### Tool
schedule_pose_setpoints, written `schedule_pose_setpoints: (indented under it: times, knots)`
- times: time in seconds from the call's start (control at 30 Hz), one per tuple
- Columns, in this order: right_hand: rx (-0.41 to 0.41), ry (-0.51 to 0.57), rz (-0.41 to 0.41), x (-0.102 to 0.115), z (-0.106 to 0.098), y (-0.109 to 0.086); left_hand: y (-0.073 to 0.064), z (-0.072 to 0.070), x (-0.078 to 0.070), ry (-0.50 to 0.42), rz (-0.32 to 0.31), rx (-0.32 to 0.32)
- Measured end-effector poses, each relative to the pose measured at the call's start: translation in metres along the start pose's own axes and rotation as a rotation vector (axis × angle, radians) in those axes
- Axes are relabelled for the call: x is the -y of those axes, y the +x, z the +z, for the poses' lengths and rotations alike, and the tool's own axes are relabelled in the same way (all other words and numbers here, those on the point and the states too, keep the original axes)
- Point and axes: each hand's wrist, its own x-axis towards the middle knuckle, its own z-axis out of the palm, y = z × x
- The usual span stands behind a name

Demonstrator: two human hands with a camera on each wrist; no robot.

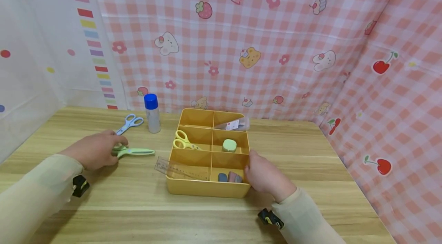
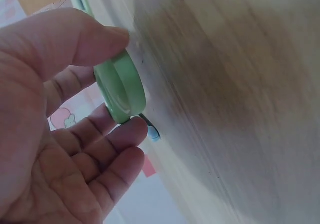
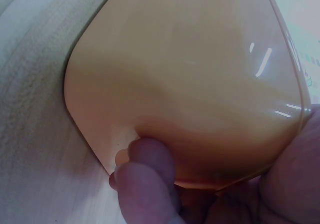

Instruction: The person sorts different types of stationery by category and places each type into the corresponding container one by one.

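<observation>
My left hand (image 1: 100,150) pinches the handle of the green scissors (image 1: 138,152) between thumb and fingers, their blades pointing right along the table. In the left wrist view the green handle loop lies between thumb and fingertips. Just behind that hand lie light blue scissors (image 1: 129,122). At the right side of the yellow divided storage box (image 1: 207,188), my right hand (image 1: 265,175) grips the wall; curled fingers (image 3: 147,159) touch its outside. The box holds yellow scissors (image 1: 183,141), a clear ruler (image 1: 179,169) sticking out at left, and a light green rounded item (image 1: 229,145).
A glue bottle with a blue cap (image 1: 152,115) stands upright left of the box's back. A clear packet with a white label (image 1: 233,124) lies in the back right compartment. Small erasers-like blocks (image 1: 232,177) sit front right. Patterned cloth (image 1: 221,44) hangs behind the wooden table (image 1: 138,213).
</observation>
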Motion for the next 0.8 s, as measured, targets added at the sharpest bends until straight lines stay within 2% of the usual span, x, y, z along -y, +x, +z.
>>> schedule_pose_setpoints:
  times: [0.47, 0.8]
  knots:
    - [0.005, 0.001, 0.007, 0.0004, -0.0005, 0.0002, -0.0001, -0.0065, -0.002, -0.021, -0.006, -0.019]
    - [0.01, 0.011, 0.012, -0.0004, -0.0003, 0.0007, 0.0, -0.0091, -0.0045, -0.033, 0.033, -0.091]
